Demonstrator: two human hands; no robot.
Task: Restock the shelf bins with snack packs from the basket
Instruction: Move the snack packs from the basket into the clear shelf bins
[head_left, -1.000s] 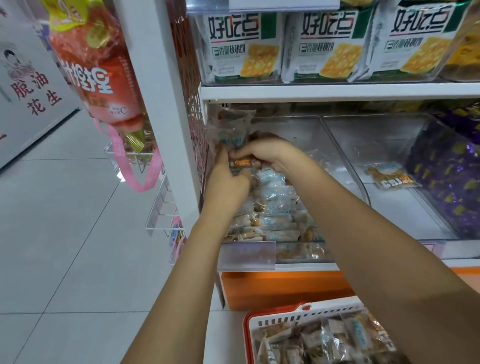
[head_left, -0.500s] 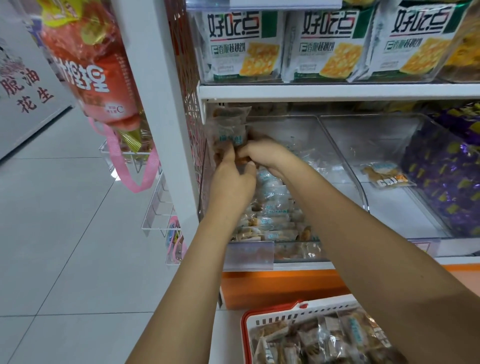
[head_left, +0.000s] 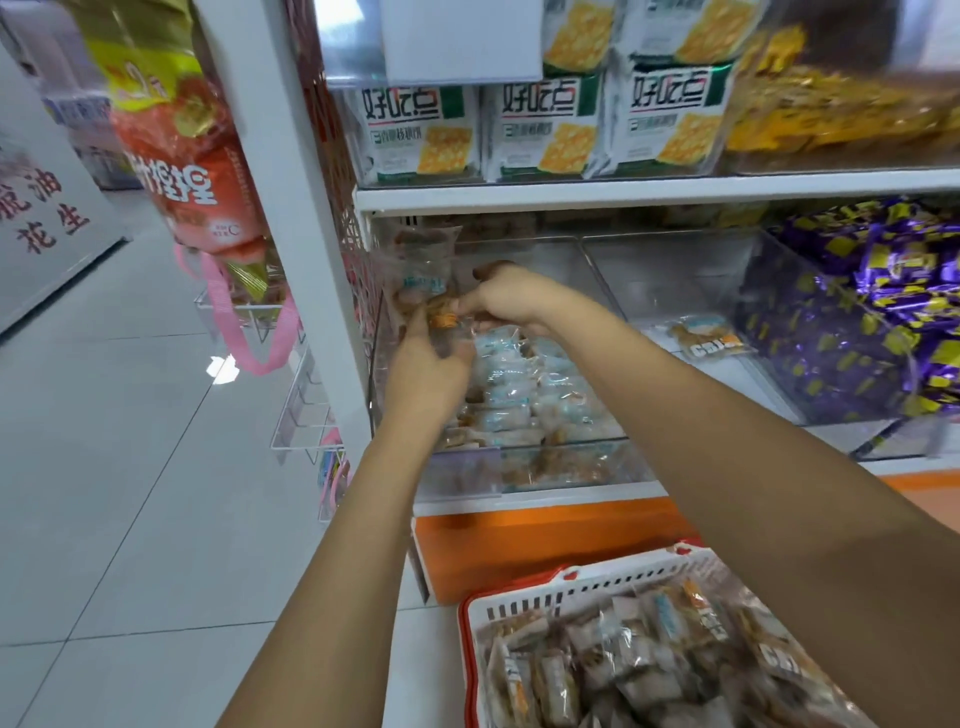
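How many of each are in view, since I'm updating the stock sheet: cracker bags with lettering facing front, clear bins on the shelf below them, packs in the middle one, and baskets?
Cracker bags, lettering facing front: 3
Clear bins on the shelf below: 3
Packs in the middle one: 1
Baskets: 1
Total: 8

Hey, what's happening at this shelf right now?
A person is restocking. The left hand and right hand together hold a clear snack pack upright at the left side of the leftmost bin, which is partly filled with similar packs. The basket below holds many more. The neighbouring bin holds one pack.
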